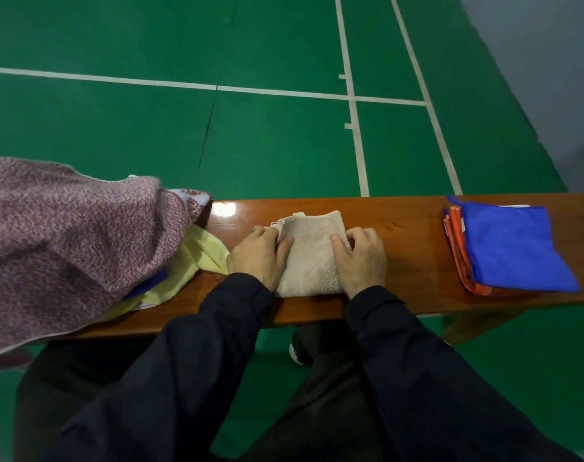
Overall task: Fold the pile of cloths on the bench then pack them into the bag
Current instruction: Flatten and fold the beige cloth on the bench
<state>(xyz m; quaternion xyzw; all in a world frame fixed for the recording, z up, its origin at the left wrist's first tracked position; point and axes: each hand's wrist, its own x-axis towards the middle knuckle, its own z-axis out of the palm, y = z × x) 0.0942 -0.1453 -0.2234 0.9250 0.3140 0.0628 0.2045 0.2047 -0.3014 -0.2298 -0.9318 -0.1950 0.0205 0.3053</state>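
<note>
Unfolded pile, 9 o'clock end of the glossy brown wooden counter (400,228): a mottled mauve terry towel (67,235) draped over a pale yellow cloth (197,261), with a blue edge showing beneath.

Centre: beige terry cloth (312,255), partly folded, long axis running 12 to 6 o'clock. Left hand (259,253) pinches its 9 o'clock edge, fingers curled over the fabric. Right hand (358,258) holds the 3 o'clock edge the same way. Both equally near; cloth lies between them.

3 o'clock end: folded royal-blue microfibre cloth (513,248) stacked on folded orange cloths (460,258), well apart from the hands.

No bag visible. Judgement: folding stage, several cloths remaining.
</note>
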